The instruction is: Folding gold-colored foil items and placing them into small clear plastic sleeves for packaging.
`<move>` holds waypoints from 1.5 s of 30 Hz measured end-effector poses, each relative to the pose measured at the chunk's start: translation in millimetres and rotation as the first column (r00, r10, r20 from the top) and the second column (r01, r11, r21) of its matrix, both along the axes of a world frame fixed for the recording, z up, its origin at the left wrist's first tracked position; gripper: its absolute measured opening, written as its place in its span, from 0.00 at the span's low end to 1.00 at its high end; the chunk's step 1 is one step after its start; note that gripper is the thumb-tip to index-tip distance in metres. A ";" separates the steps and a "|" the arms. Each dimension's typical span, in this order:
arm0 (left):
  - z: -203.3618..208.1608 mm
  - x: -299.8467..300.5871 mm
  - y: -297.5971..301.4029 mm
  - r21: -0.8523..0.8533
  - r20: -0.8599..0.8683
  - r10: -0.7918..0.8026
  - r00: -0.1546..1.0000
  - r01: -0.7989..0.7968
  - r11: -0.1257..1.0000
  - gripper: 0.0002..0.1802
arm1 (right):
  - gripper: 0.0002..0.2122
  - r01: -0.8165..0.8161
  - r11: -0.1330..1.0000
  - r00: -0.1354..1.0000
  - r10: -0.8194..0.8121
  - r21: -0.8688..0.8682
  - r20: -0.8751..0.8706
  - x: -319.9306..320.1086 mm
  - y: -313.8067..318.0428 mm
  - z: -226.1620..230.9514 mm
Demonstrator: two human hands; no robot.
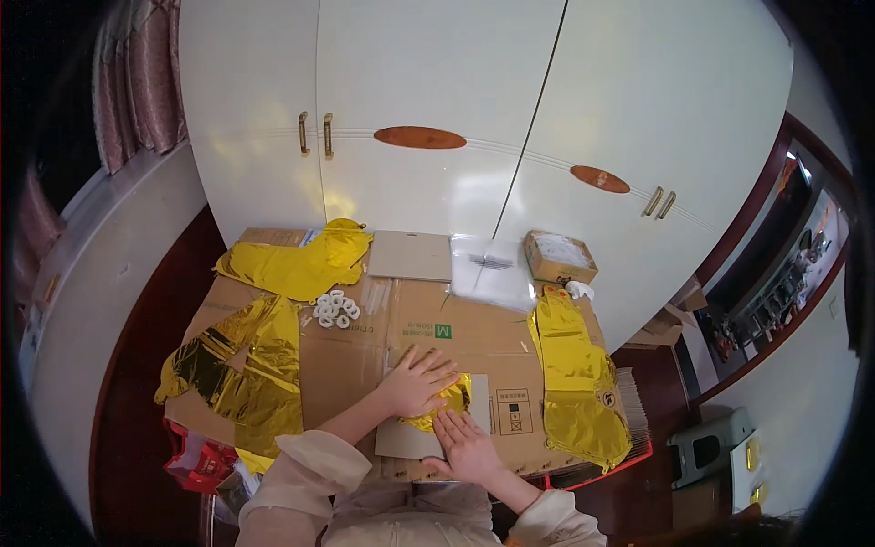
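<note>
A folded piece of gold foil (453, 398), like the foil balloons around it, lies on a grey card (408, 439) near the table's front edge. Flat on the foil's upper left part rests my left hand (420, 381), fingers stretched out. My right hand (468, 447) presses on the lower right of the foil and card, its fingers extended too. Part of the foil is hidden beneath both hands. Neither hand is closed around anything.
Flat gold foil balloons lie at the left (269, 365), back left (301, 264) and right (579, 383). White rings (335, 310) are heaped behind. A stack of grey card (410, 255), clear plastic bags (492, 271) and a small carton (559, 258) line the back edge.
</note>
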State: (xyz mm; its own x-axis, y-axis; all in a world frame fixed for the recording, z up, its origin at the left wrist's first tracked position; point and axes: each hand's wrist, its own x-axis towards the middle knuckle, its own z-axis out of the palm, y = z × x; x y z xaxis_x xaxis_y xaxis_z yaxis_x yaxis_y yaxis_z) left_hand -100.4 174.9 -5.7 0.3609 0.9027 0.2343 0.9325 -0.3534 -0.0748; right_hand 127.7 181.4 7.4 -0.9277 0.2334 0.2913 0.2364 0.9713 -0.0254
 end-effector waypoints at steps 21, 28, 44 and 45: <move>-8.8 8.6 15.3 0.046 0.106 -0.208 0.972 0.204 0.978 0.28 | 0.34 0.013 0.999 1.000 -0.013 0.045 0.004 1.9 -1.3 -6.9; -4.4 8.4 11.4 -0.008 0.063 -0.231 0.971 0.232 0.973 0.24 | 0.32 0.011 0.999 1.000 -0.010 0.042 -0.019 5.0 -2.0 -8.6; -7.4 10.8 16.7 -0.106 0.042 -0.114 0.993 0.118 0.987 0.29 | 0.14 -0.232 0.929 0.960 0.266 0.289 -0.084 14.2 -13.6 -4.6; -6.2 11.6 16.2 -0.092 0.044 -0.107 0.993 0.111 0.990 0.29 | 0.15 -0.238 0.926 0.956 0.277 0.294 -0.099 15.4 -14.0 -4.4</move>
State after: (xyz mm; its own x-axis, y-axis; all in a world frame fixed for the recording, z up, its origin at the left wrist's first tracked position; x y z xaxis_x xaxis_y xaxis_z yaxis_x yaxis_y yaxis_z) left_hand -88.8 191.1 -11.9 0.4506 0.8772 0.1658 0.8895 -0.4569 -0.0003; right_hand 143.1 167.5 3.0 -0.8920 -0.1158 0.4370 -0.0097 0.9713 0.2377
